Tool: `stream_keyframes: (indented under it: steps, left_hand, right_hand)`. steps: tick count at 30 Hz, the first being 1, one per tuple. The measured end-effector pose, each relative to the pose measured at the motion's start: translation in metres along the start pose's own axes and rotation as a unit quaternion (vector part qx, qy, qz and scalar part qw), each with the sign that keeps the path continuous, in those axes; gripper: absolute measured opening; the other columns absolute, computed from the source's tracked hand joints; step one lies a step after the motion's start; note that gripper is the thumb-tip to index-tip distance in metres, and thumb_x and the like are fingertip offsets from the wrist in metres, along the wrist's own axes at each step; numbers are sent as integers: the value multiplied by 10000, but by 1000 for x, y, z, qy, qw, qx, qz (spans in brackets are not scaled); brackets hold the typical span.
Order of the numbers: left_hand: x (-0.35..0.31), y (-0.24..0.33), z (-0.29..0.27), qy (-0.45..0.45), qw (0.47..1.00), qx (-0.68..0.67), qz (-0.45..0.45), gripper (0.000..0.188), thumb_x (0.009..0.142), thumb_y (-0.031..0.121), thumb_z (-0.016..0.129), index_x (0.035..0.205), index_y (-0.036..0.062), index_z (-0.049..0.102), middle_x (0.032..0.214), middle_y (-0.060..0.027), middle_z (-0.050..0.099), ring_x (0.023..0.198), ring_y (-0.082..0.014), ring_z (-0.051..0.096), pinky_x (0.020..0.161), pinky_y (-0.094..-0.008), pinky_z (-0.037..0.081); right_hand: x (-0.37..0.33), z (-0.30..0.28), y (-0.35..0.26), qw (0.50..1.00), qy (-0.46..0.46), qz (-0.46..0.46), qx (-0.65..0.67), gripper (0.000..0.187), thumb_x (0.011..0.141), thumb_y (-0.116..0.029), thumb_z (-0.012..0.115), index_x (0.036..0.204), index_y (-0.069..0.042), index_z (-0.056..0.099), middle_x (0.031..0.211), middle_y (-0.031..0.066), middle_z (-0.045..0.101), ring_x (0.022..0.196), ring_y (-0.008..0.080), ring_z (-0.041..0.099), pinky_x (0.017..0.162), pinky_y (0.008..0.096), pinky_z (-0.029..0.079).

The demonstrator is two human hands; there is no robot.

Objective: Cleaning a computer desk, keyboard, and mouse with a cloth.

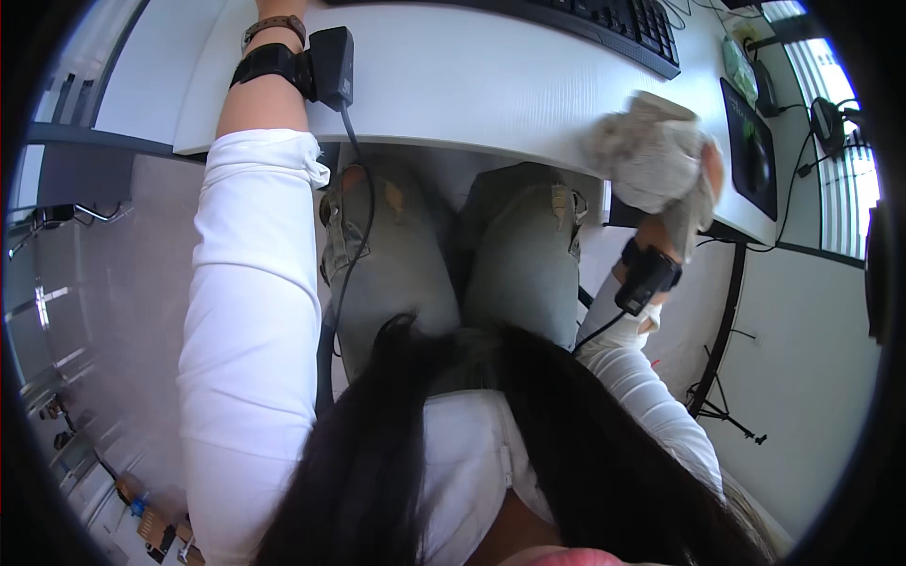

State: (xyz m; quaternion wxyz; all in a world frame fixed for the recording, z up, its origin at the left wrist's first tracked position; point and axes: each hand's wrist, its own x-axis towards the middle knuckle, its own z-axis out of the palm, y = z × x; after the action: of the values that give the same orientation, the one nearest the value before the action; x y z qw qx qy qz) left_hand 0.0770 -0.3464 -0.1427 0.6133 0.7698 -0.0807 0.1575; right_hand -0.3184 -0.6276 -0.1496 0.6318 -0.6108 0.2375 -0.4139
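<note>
My right hand [713,170] is closed round a crumpled beige-grey cloth [646,156] at the desk's front edge, on the right. The cloth is bunched and slightly blurred, and it covers most of the fingers. One end of it hangs down beside the wrist. My left arm reaches forward over the left part of the white desk [472,90]. The left hand itself lies beyond the upper edge of the picture, so its fingers are out of sight. Both wrists carry black strapped-on devices with cables.
A black keyboard [604,28] lies at the far side of the desk. Right of the cloth sits a black mouse [752,165] on a dark mouse pad [731,104]. Behind it are a green-white packet [741,71] and loose cables. My legs are under the desk.
</note>
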Motion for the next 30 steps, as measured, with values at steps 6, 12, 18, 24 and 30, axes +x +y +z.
stream_keyframes:
  steps: [6,12,18,24,30]
  left_hand:
    - [-3,6,-1,2,999,15,30,723,921,613,445,521,11,430,475,-61,376,495,-203,384,553,-392,325]
    - [-10,14,5,10,999,5,33,714,914,608,467,532,5,445,483,-67,391,494,-207,385,550,-395,328]
    - [-1,7,3,-10,999,18,28,709,909,613,475,527,16,449,483,-62,399,491,-206,389,542,-392,326]
    - [1,2,4,-10,1000,7,17,699,910,609,481,531,22,460,485,-62,408,496,-204,396,547,-389,330]
    - [-1,0,2,-15,999,33,39,694,923,597,460,555,8,469,504,-73,427,514,-205,401,558,-392,337]
  right_hand:
    - [22,-97,-37,979,-48,0,196,511,924,-409,493,1210,6,576,1163,191,635,1002,339,650,878,482,541]
    - [20,-79,-11,985,-79,95,119,522,939,-401,500,1260,6,558,1173,162,633,1030,266,636,933,419,503]
    - [-13,44,12,911,-207,-284,-216,412,922,-325,589,1209,-28,603,1046,154,658,968,209,644,877,325,504]
    - [-56,183,-23,893,-438,-43,-98,406,828,-412,659,883,-10,678,730,80,641,690,183,605,629,305,475]
    - [-41,154,-12,848,-505,-159,-17,351,834,-347,669,766,-2,667,725,130,627,669,249,586,619,342,444]
